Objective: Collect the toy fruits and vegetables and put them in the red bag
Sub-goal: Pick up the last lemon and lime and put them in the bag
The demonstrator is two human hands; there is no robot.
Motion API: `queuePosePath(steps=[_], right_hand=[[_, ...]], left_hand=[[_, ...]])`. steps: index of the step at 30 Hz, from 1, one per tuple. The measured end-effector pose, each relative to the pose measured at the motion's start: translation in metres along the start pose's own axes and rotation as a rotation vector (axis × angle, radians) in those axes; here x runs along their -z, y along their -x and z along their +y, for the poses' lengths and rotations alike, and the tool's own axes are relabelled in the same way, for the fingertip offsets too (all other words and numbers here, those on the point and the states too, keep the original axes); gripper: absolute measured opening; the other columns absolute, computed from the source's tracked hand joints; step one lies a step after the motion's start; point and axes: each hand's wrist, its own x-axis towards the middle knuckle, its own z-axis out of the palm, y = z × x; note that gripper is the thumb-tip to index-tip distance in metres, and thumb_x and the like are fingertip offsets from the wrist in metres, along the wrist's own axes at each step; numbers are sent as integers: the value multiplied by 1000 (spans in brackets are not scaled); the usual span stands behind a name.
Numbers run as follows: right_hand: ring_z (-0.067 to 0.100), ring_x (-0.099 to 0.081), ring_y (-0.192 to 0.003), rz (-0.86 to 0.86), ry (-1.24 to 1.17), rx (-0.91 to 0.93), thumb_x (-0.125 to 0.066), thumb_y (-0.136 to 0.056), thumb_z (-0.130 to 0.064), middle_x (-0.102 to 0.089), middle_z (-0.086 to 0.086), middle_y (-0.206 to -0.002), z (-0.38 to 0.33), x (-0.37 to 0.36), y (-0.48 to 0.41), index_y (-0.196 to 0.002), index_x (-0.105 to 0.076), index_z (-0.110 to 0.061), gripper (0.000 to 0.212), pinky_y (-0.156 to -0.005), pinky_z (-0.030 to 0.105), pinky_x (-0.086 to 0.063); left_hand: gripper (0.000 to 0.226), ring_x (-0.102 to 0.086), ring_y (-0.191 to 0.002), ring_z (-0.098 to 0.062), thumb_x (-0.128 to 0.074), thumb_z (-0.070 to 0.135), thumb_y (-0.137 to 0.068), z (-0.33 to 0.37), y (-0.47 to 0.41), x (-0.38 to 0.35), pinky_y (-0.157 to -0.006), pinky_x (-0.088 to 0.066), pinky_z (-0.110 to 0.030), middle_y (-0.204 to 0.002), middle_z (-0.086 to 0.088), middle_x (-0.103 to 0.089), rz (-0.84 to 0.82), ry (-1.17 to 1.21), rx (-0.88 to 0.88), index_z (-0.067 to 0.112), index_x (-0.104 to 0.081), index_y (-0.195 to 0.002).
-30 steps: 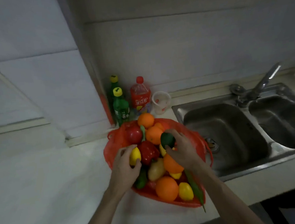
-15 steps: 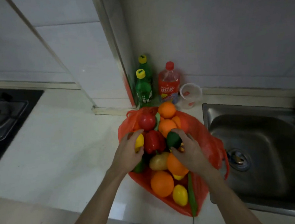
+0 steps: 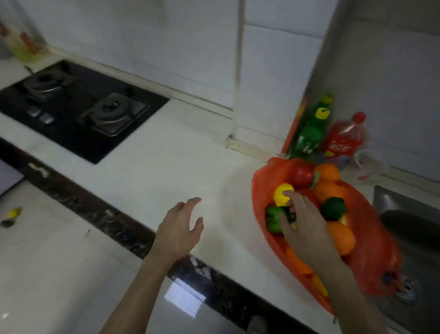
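The red bag [image 3: 260, 187] lies open on the white counter at the right, full of toy produce: a yellow lemon [image 3: 281, 193], a green pepper [image 3: 273, 218], a red pepper [image 3: 301, 174], oranges [image 3: 327, 173] and a dark green fruit [image 3: 333, 208]. My right hand [image 3: 304, 226] rests on the pile, fingers spread across the lemon and green pepper, not clearly gripping either. My left hand [image 3: 180, 229] hovers open over the bare counter to the left of the bag, holding nothing. A small yellow toy [image 3: 12, 213] lies on the floor at far left.
A black gas hob [image 3: 77, 107] sits in the counter at the left. Two green bottles [image 3: 312, 130], a red bottle [image 3: 345, 136] and a clear cup [image 3: 366, 163] stand behind the bag. A steel sink [image 3: 431, 255] lies to the right.
The view has swung left, bringing the hob and floor into sight. My left hand let go of the lemon and moved left off the bag. My right hand shifted from the dark green fruit to the lemon side.
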Motion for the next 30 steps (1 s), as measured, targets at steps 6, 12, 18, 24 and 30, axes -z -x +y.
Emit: queuePosePath(steps=[6, 12, 18, 24, 30], right_hand=[[21, -58, -95, -329, -45, 219, -55, -91, -28, -60, 0, -103, -134, -114, 25, -125, -50, -23, 34, -79, 37, -51], [24, -59, -99, -597, -44, 449, -52, -93, -31, -61, 5, -108, -247, -205, 56, -126, -51, -19, 35, -82, 38, -51], [19, -57, -94, -744, 1, 574, -51, -94, -29, -59, 4, -102, -315, -261, 55, -123, -51, -19, 31, -74, 35, -50], [22, -57, -97, -862, 25, 623, -48, -95, -29, -58, 7, -105, -361, -322, 10, -120, -50, -16, 28, -81, 39, -50], [21, -56, -93, -921, 22, 650, -48, -96, -27, -58, 8, -103, -417, -390, -63, -119, -51, -13, 27, -80, 35, -49]], left_hand=[[42, -60, -96, -28, -54, 30, -90, -131, 107, 76, -77, -53, -39, -107, -9, -61, 109, -71, 191, 19, -50, -130], [39, -59, -103, -29, -47, 34, -92, -230, 203, 136, -78, -53, -42, -111, -10, -62, 178, -184, 441, 21, -47, -129], [39, -59, -107, -24, -47, 33, -93, -293, 242, 163, -78, -49, -37, -115, -9, -62, 242, -162, 601, 19, -48, -130], [38, -60, -104, -24, -47, 34, -92, -348, 222, 183, -80, -52, -39, -111, -8, -64, 263, -128, 678, 20, -50, -128], [37, -62, -103, -23, -47, 34, -91, -416, 177, 226, -78, -52, -39, -109, -6, -64, 302, -76, 766, 21, -51, -125]])
